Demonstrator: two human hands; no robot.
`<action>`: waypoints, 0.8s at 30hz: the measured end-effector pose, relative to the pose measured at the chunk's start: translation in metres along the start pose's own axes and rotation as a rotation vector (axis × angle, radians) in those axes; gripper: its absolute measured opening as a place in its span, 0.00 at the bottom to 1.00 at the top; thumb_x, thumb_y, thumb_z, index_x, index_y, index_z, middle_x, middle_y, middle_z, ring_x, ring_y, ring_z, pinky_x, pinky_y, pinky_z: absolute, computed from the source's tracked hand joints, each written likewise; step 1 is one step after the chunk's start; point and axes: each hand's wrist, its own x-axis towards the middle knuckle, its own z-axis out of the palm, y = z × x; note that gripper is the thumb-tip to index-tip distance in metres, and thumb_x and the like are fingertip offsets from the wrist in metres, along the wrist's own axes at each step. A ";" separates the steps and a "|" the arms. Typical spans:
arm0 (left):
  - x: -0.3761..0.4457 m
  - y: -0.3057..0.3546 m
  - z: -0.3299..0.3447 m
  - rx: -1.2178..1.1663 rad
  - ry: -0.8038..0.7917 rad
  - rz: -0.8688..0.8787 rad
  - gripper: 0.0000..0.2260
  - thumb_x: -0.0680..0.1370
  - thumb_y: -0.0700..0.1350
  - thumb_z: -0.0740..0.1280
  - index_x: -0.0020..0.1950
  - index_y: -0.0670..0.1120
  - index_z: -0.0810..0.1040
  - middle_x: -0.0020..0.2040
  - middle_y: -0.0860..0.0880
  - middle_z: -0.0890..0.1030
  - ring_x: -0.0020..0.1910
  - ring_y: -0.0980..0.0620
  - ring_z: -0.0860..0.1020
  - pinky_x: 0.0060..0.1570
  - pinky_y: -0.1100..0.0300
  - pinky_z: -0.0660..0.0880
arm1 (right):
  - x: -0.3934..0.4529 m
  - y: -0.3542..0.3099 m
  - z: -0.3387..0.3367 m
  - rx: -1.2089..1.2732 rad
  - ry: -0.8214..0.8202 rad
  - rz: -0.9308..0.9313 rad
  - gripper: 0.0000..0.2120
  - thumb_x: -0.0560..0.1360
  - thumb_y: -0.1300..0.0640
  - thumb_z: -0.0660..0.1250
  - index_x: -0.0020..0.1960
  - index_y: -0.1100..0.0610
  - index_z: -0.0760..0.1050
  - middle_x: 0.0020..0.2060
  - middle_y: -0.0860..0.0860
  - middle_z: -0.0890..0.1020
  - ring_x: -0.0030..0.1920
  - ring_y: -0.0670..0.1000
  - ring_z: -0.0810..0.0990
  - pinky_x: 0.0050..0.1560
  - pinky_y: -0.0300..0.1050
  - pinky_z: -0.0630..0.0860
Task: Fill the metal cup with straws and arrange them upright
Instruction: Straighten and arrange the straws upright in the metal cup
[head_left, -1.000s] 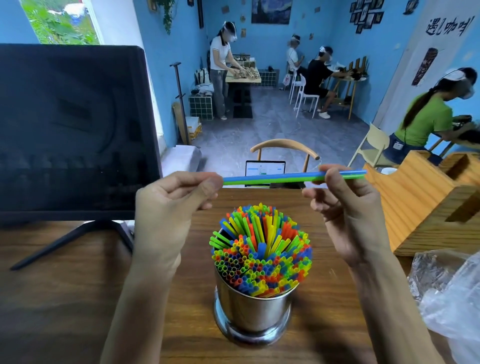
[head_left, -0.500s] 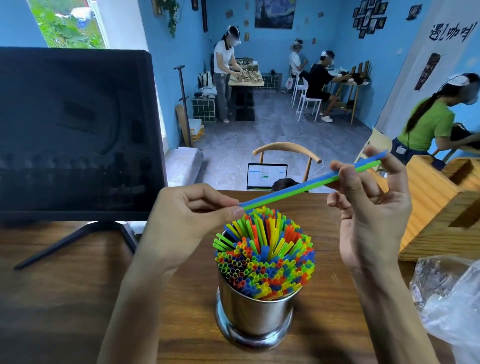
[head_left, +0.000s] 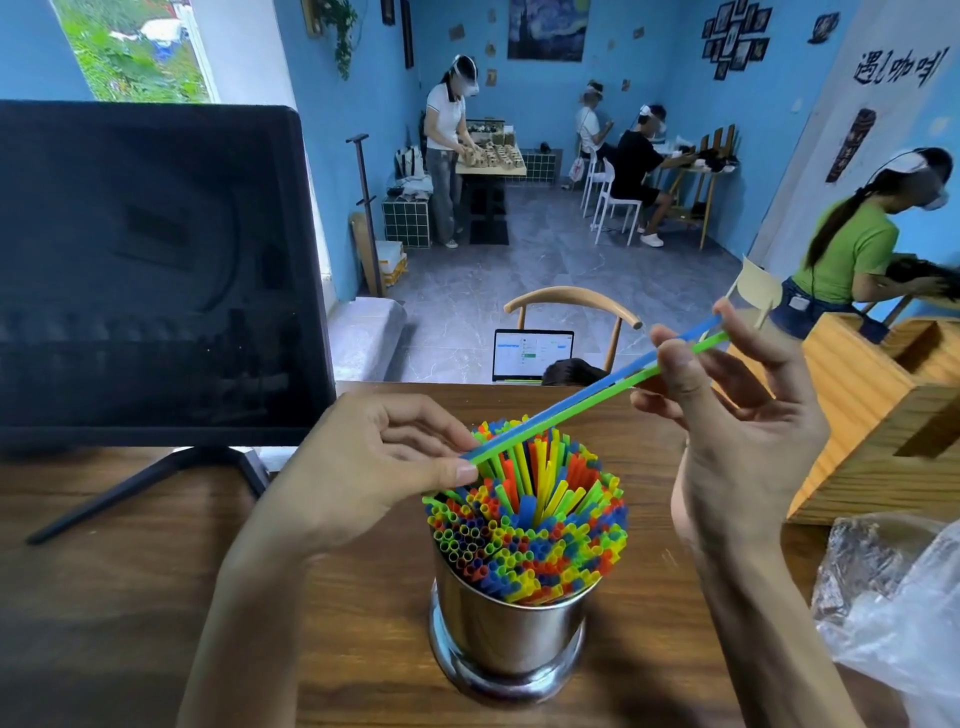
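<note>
Blue and green straws (head_left: 592, 396), level a second ago, now tilt down toward the packed metal cup (head_left: 511, 631), pinched by left hand (head_left: 363, 470) and right hand (head_left: 737, 415), ready for insertion.

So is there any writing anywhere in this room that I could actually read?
"遇见咖啡", as best it reads: brush lettering on the white wall panel at upper right; the second character is unclear.
Laptop screen past the table: text too small to read.
Dark wall plaque: markings too blurred.
Nothing legible on the metal cup.
</note>
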 end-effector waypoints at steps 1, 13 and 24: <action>0.001 -0.001 -0.001 -0.035 0.034 0.004 0.10 0.61 0.44 0.79 0.41 0.51 0.87 0.39 0.43 0.86 0.40 0.46 0.86 0.43 0.57 0.84 | 0.001 0.000 0.000 0.000 0.018 0.001 0.12 0.71 0.60 0.75 0.52 0.51 0.80 0.40 0.48 0.87 0.44 0.49 0.88 0.35 0.43 0.82; 0.006 -0.007 -0.016 -0.492 0.283 0.057 0.08 0.60 0.46 0.76 0.38 0.48 0.88 0.37 0.45 0.86 0.37 0.53 0.85 0.37 0.68 0.79 | 0.004 0.008 -0.006 -0.014 -0.048 0.129 0.07 0.71 0.58 0.73 0.48 0.56 0.81 0.37 0.49 0.88 0.38 0.50 0.87 0.40 0.44 0.82; 0.012 0.003 0.002 -0.951 0.553 0.216 0.07 0.81 0.42 0.65 0.57 0.49 0.79 0.44 0.55 0.85 0.48 0.56 0.85 0.47 0.66 0.80 | 0.001 0.006 -0.005 -0.099 -0.225 0.144 0.07 0.67 0.56 0.75 0.44 0.56 0.84 0.36 0.52 0.87 0.37 0.51 0.87 0.40 0.42 0.83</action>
